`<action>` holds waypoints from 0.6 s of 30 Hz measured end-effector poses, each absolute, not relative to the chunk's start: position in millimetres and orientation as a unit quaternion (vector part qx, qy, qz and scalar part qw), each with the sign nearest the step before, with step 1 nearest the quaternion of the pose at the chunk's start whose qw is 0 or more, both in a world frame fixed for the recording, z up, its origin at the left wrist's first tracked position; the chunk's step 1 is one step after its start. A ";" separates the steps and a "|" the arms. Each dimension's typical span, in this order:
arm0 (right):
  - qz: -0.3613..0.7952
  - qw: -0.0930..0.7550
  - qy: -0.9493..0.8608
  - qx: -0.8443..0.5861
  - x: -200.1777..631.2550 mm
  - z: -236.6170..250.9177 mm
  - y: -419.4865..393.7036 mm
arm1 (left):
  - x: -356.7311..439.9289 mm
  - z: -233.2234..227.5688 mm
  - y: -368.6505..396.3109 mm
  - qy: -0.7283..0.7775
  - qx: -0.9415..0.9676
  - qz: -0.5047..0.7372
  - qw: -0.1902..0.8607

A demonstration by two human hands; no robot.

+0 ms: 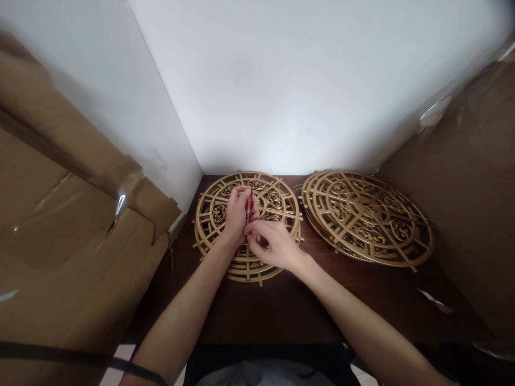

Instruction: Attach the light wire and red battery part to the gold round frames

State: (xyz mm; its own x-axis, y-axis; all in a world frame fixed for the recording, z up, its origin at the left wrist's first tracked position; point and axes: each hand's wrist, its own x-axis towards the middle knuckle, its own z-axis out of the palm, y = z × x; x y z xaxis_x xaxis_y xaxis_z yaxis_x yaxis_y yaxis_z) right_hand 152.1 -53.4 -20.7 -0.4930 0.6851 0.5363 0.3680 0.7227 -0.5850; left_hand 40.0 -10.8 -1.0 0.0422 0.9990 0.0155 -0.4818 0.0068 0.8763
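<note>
Left hand (pixel 237 212): curled shut around slim red pen-like tool (pixel 249 208), held upright over centre of left stack

Right hand (pixel 271 244): fingers pinched together at lower end of the same tool, touching it; whether gripping or only steadying, cannot tell

Left stack of round gold openwork fretwork discs (pixel 219 214): several discs deep, lying flat on dark brown wooden counter (pixel 289 311), directly under both hands

Right stack of matching gold openwork discs (pixel 366 217): just beside the first, slightly fanned, thin wire-like strands across its middle, untouched by either hand

Progress, by judgement: work under way on top disc of left stack; finished share not readable

Containers: large brown cardboard boxes at left (pixel 72 225) and right (pixel 470 177), flaps taped; contents hidden
</note>
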 end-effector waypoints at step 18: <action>0.212 0.381 -0.848 -0.301 154.5 -19.0 -50.6 | 39.4 -4.7 -8.6 0.342 0.375 0.600 0.618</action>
State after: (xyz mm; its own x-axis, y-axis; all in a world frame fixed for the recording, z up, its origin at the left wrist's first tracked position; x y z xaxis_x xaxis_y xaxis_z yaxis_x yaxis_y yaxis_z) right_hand 154.5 -50.6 -19.0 -0.5287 0.6725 0.5180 0.3495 0.7286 -0.5891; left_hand 39.4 -8.6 -4.7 0.0450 0.9986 0.0269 -0.4858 -0.0017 0.8741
